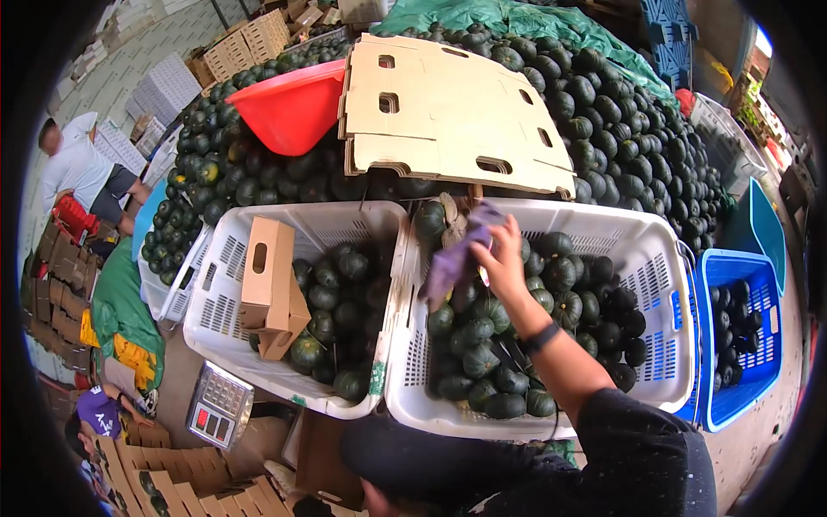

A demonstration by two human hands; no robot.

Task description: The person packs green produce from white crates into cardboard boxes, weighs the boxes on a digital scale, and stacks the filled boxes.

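Note:
My right hand (501, 257), at the end of a bare forearm with a black wristband, is closed on a crumpled purple cloth (452, 263). It holds the cloth above the far left part of a white slotted crate (662, 280). Below the hand, dark green squashes (482, 358) are heaped in that crate. Beside the cloth, a pair of beige work gloves (451, 222) hangs at the crate's far rim. A black sleeve (431, 461) of mine reaches left along the lower edge; my left hand does not show.
A second white crate (226, 297) on the left holds squashes and a folded cardboard box (269, 276). Behind lie flattened cardboard sheets (457, 103), a red basin (293, 103) and a large squash pile. A scale (220, 405) stands lower left; a blue crate (749, 379), right. Two people are at left.

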